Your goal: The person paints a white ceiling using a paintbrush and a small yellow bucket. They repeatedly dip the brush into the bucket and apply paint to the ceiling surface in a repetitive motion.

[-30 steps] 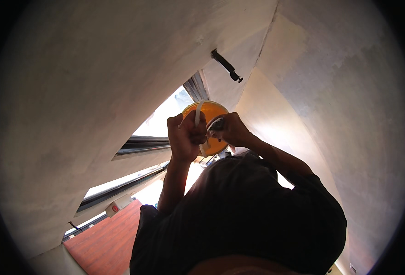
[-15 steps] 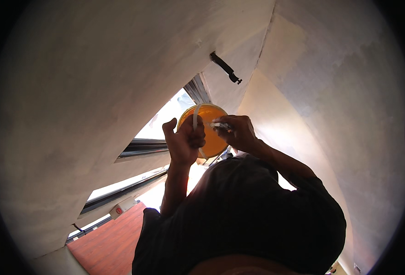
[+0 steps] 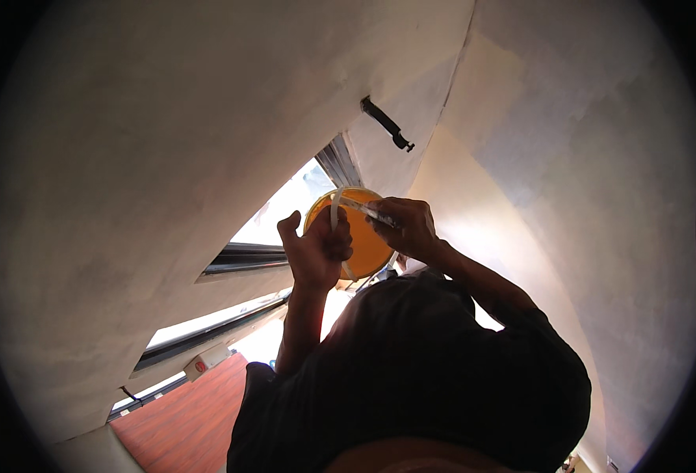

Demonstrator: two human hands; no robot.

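A yellow bucket [image 3: 370, 251] hangs in front of me, its round mouth turned toward my view and its inside orange-yellow. My left hand [image 3: 320, 248] has its fingers curled round the bucket's white strap-like handle [image 3: 336, 211], with the thumb sticking out to the left. My right hand [image 3: 407, 225], at the bucket's right side, is closed on a slim, white-smeared tool [image 3: 378, 214]. Its thin end points left over the bucket's mouth, near the upper rim and the handle. Whether it is a brush or a scraper cannot be made out. What lies at the bucket's bottom is unclear.
Pale plastered walls [image 3: 167, 158] rise on both sides, the right one [image 3: 584, 158] with uneven patches. Bright dark-framed windows [image 3: 273, 217] open at the left. A black bracket [image 3: 386, 124] juts from the wall ahead. A reddish wood-grained surface [image 3: 182, 426] lies at lower left.
The tool has swung from lower in the bucket's mouth up toward its upper rim, and more of its length shows. The bucket sits slightly lower in view. My left hand keeps its grip.
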